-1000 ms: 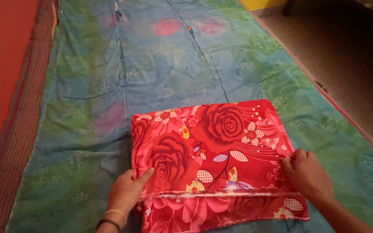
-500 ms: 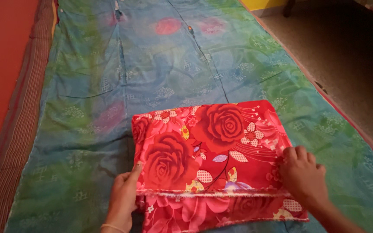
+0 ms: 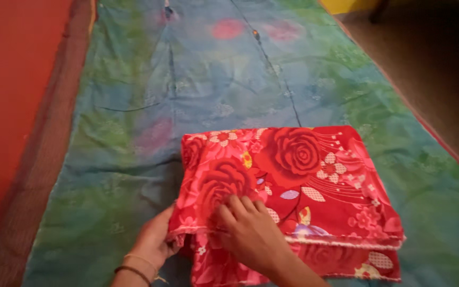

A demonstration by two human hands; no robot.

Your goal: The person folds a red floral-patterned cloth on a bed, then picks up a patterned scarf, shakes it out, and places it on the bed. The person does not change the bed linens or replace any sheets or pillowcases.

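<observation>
A: Illumination level? Sharpness?

B: Dim, warm, even; no glare. The whole frame is slightly soft from motion blur. The dark brown floor [image 3: 442, 69] at upper right falls into shadow.
</observation>
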